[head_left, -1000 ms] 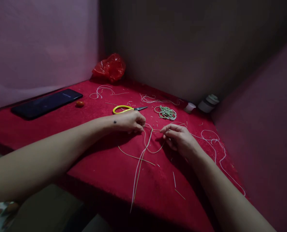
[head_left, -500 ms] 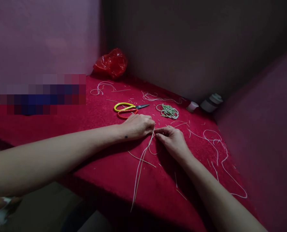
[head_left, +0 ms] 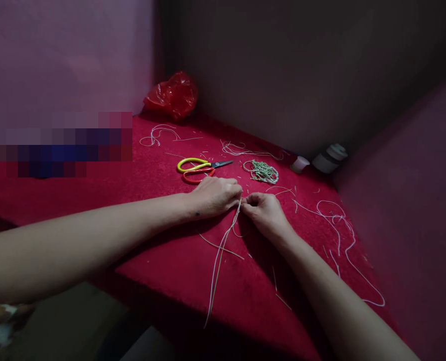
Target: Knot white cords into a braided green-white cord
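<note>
My left hand [head_left: 220, 195] is closed around the upper end of several thin cords [head_left: 223, 243], pale and yellowish, which hang down past the table's near edge. Right beside it, my right hand [head_left: 262, 210] pinches with thumb and forefinger at the same spot, where a cord makes a small loop. The fingers hide the exact point where the cords meet. Just beyond my left hand lie scissors [head_left: 200, 169] with one yellow and one red handle. A green and white bundle of knotted cord [head_left: 263, 171] rests beyond my right hand.
The table has a red cover [head_left: 159, 265] scattered with cord snippets. Long white cords [head_left: 353, 250] curl at the right, others [head_left: 241, 150] toward the back. A red plastic bag [head_left: 174, 98], a small white cup [head_left: 300, 164] and a white jar [head_left: 330, 158] stand near the walls.
My right thumb and forefinger have closed together at the cords, nearer to my left hand. My left hand has hardly moved, and the view has shifted slightly.
</note>
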A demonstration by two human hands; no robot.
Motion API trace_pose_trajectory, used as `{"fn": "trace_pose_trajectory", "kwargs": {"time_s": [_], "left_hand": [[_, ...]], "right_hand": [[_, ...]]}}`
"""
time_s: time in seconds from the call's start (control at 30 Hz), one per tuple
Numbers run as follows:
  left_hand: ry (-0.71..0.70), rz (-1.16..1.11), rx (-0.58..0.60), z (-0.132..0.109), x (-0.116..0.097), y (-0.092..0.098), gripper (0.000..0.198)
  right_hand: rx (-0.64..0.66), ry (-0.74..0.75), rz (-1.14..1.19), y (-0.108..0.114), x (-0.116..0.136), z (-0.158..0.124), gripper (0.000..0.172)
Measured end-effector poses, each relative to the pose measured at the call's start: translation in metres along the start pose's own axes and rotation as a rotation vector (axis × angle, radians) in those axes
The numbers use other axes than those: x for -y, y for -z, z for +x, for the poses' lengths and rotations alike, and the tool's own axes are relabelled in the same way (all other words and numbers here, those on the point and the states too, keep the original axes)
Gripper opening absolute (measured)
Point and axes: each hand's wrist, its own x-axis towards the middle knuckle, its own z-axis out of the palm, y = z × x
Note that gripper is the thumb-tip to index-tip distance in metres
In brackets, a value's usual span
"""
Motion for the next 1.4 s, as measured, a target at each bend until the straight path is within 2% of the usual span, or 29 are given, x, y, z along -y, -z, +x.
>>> {"fn": "trace_pose_trajectory", "kwargs": {"time_s": [0.1, 0.2, 0.27, 0.33, 0.43, 0.47, 0.53, 0.63, 0.73, 0.77, 0.83, 0.93, 1.03, 1.23, 1.33, 1.4], "left_hand": [[-0.029, 0.02, 0.015, 0.0, 0.002, 0.003, 0.022], [-0.013, 0.114, 0.066, 0.002, 0.009, 0.015, 0.022], [0.08, 0.198, 0.135, 0.003, 0.02, 0.028, 0.022], [0.243, 0.256, 0.183, 0.004, 0.034, 0.042, 0.023], [0.447, 0.305, 0.09, 0.001, 0.056, 0.059, 0.029], [0.446, 0.286, 0.067, 0.0, 0.061, 0.062, 0.032], [0.317, 0.155, 0.09, -0.004, 0.062, 0.066, 0.035], [0.028, -0.15, 0.263, -0.008, 0.043, 0.065, 0.026], [-0.09, -0.283, 0.496, -0.012, 0.009, 0.057, 0.022], [-0.079, -0.262, 0.502, -0.013, -0.002, 0.052, 0.025], [-0.018, -0.162, 0.432, -0.016, -0.019, 0.043, 0.032], [0.007, -0.096, 0.384, -0.019, -0.029, 0.031, 0.027], [-0.012, -0.107, 0.399, -0.021, -0.031, 0.027, 0.026], [-0.023, -0.129, 0.431, -0.022, -0.032, 0.03, 0.03], [-0.011, -0.137, 0.461, -0.021, -0.032, 0.029, 0.027], [0.004, -0.134, 0.464, -0.021, -0.032, 0.028, 0.026]], "right_hand": [[0.0, 0.015, 0.004, 0.001, 0.001, -0.002, 0.016], [0.01, -0.012, 0.065, 0.005, 0.003, -0.004, 0.015], [0.025, -0.058, 0.12, 0.008, 0.004, -0.006, 0.013], [0.038, -0.108, 0.188, 0.011, 0.004, -0.008, 0.012], [0.057, -0.158, 0.32, 0.015, 0.004, -0.011, 0.012], [0.067, -0.166, 0.359, 0.016, 0.004, -0.012, 0.012], [0.072, -0.173, 0.404, 0.018, 0.005, -0.013, 0.012], [0.037, -0.169, 0.412, 0.021, 0.005, -0.014, 0.015], [0.004, -0.168, 0.453, 0.022, 0.005, -0.014, 0.016], [-0.001, -0.17, 0.473, 0.022, 0.005, -0.014, 0.016], [-0.021, -0.179, 0.502, 0.023, 0.005, -0.013, 0.015], [-0.065, -0.194, 0.507, 0.025, 0.005, -0.013, 0.015], [-0.103, -0.235, 0.54, 0.028, 0.004, -0.012, 0.016], [-0.183, -0.308, 0.732, 0.039, -0.003, -0.011, 0.019], [-0.19, -0.313, 0.935, 0.044, -0.008, -0.006, 0.014], [-0.17, -0.404, 1.093, 0.048, -0.01, -0.002, 0.009]]}}
